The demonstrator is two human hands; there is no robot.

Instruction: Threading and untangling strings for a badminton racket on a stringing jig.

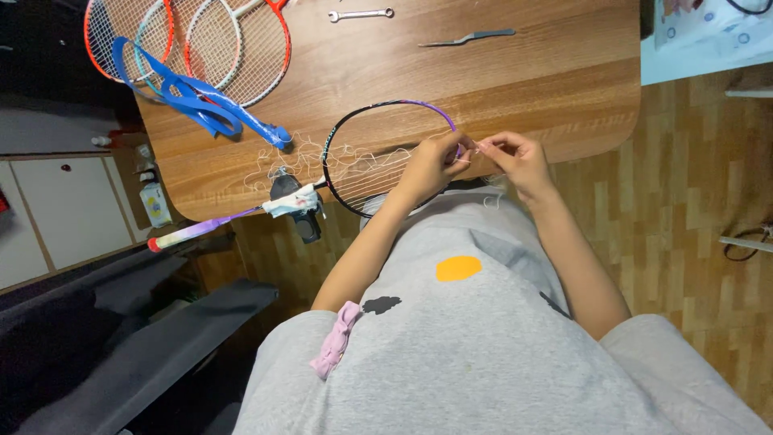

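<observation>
A black and purple badminton racket [354,121] lies across the near edge of the wooden table [515,89], its handle pointing left. Loose white string [354,161] hangs tangled over the head and beside it. My left hand [435,165] rests on the racket's right rim with its fingers pinched on the string. My right hand [519,157] sits just to the right of the rim, also pinching a strand of white string drawn between the two hands.
Three strung rackets [217,40] and a blue strap [201,101] lie at the table's far left. A wrench [360,14] and a thin metal tool [467,37] lie at the far edge. A dark clamp [298,209] sits by the shaft. Wooden floor spreads to the right.
</observation>
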